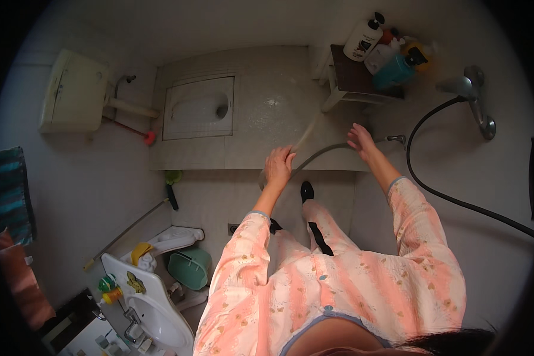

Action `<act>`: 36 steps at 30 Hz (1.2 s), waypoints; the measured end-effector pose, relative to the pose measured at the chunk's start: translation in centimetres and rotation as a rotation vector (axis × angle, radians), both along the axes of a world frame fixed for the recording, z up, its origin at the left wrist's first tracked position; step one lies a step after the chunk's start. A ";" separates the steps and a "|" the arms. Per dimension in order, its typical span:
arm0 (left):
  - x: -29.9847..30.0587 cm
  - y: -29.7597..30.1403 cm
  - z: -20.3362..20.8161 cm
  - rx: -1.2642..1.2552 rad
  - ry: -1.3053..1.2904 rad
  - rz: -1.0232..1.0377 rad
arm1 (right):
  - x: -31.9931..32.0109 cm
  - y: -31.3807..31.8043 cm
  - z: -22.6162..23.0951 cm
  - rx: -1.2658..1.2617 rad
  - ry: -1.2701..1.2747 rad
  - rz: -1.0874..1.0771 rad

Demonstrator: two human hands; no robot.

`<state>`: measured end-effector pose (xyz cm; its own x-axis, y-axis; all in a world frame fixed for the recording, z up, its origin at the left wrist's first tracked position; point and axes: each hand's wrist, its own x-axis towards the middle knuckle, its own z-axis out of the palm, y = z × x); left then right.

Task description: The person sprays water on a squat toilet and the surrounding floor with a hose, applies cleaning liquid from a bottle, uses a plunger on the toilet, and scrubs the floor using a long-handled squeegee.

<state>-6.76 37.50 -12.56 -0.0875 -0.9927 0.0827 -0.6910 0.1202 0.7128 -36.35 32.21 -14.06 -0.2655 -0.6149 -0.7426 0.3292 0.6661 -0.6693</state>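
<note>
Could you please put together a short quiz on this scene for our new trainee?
1. Which hand holds the grey hose?
2. True or false: the green bucket stands beside the washbasin.
3. Fill in the blank: the bottles stand together on a small, dark-topped ____.

Key:
1. The left hand; the right hand is open.
2. True.
3. Stool.
</note>
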 end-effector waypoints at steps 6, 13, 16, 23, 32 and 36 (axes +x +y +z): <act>-1.1 -7.3 -7.1 0.066 -0.207 -0.043 | -18.8 7.6 -5.7 0.213 0.223 -0.554; -1.3 -8.4 -10.0 0.068 -0.464 -0.179 | -22.0 5.9 -7.0 -0.044 0.133 -0.582; -1.7 -8.6 -9.4 0.075 -0.530 -0.280 | -21.7 4.8 -7.5 -0.002 0.146 -0.588; -5.2 -10.4 -7.6 0.050 -0.585 -0.505 | -18.9 -1.3 -4.0 0.017 -0.114 -0.780; -13.4 -13.7 -4.3 0.041 -0.399 -0.599 | -11.7 6.2 -3.7 0.019 -0.365 -0.006; -18.5 -15.2 -1.6 -0.035 -0.359 -0.662 | -5.4 1.6 -1.8 0.030 -0.486 -0.110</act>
